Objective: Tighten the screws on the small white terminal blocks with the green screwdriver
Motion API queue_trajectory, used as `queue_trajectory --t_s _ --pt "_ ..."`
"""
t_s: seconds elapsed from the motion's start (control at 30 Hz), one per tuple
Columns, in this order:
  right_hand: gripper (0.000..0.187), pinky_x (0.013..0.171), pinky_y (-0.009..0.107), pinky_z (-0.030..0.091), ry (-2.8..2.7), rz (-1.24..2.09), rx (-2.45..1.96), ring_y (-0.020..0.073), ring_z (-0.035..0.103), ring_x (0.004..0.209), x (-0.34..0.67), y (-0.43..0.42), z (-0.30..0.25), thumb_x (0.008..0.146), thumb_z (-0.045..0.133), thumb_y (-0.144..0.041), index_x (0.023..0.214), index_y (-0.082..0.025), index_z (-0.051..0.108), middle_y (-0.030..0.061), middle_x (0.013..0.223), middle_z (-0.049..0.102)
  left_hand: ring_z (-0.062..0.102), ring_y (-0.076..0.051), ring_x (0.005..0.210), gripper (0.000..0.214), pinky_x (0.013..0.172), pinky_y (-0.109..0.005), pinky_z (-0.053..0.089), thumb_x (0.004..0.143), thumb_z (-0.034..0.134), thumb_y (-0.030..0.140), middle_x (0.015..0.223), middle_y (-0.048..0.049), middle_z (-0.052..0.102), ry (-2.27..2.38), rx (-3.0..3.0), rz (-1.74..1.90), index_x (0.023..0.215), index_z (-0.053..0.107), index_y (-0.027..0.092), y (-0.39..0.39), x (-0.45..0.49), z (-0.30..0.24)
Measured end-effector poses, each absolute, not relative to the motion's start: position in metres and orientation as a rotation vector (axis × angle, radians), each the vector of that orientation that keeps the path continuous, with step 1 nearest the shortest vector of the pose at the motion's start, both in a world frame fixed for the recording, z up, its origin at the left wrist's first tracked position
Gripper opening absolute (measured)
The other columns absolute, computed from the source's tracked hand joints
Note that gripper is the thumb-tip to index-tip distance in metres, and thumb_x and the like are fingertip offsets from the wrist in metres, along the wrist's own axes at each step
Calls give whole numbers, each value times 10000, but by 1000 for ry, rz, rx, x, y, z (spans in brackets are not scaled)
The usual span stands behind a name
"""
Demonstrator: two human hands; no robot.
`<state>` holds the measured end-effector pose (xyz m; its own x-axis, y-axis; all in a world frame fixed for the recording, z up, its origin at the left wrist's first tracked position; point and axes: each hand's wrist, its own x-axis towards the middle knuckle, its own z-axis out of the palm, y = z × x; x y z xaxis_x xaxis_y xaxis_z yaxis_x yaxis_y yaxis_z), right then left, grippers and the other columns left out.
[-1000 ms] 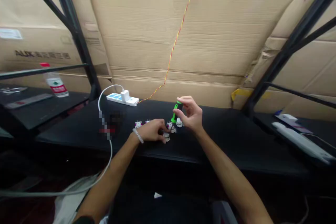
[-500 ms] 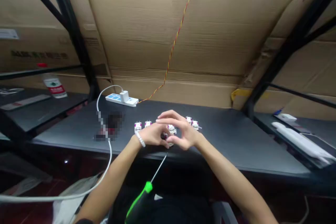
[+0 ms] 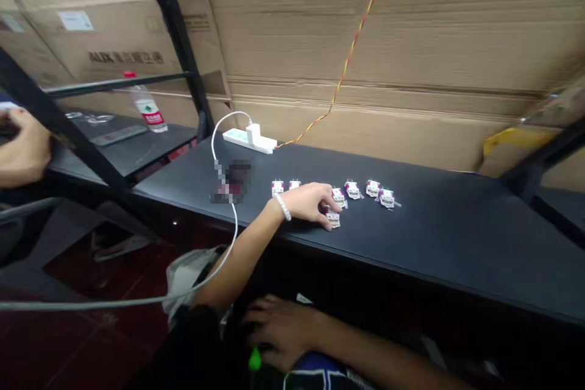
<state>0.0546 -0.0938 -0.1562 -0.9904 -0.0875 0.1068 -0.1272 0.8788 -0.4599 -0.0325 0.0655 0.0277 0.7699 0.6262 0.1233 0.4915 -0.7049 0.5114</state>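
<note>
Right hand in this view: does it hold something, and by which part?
The right hand seems to hold a screwdriver by its handle; shadow hides the exact grip.

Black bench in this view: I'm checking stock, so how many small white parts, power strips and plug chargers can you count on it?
Small white-and-magenta electrical parts: 7
White power strip: 1
White plug charger: 1
Total: 9

Gap between white cable (image 3: 212, 145) and first white module (image 3: 277, 188), power strip (image 3: 236, 138) behind.
</note>
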Motion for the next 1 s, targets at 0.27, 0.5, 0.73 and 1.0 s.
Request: queue_trajectory --t_s 0.27,0.5,0.73,1.0 --pt "269 993 336 563 -2545 1338 -355 190 717 1040 108 -76 -101 1101 444 -340 1164 -195 662 88 1135 754 660 -217 932 424 874 -304 503 752 962 350 1021 -56 665 825 2520 447 1130 843 198 67 -32 23" --pt "518 850 352 580 -2361 1307 -697 216 704 915 167 -101 -63 939 716 -548 1356 -276 574 65 1073 733 662 -213 905 431 830 -291 498 734 972 338 983 -50 666 823 2531 483 1120 845 195 69 -31 19" --pt "456 465 297 451 -1723 764 -764 186 552 588 217 -82 -7 799 802 -705 960 -281 754 20 715 588 673 -230 943 421 853 -302 503 730 974 342 996 -58 684 794 2509 524 1103 846 197 71 -31 15" --pt "292 560 298 537 -1469 433 -750 168 654 663 225 -7 51 1043 585 -490 1151 -238 684 89 983 743 673 -222 930 440 827 -296 506 738 971 361 1022 -54 681 831 2520 489 1133 845 217 70 -31 15"
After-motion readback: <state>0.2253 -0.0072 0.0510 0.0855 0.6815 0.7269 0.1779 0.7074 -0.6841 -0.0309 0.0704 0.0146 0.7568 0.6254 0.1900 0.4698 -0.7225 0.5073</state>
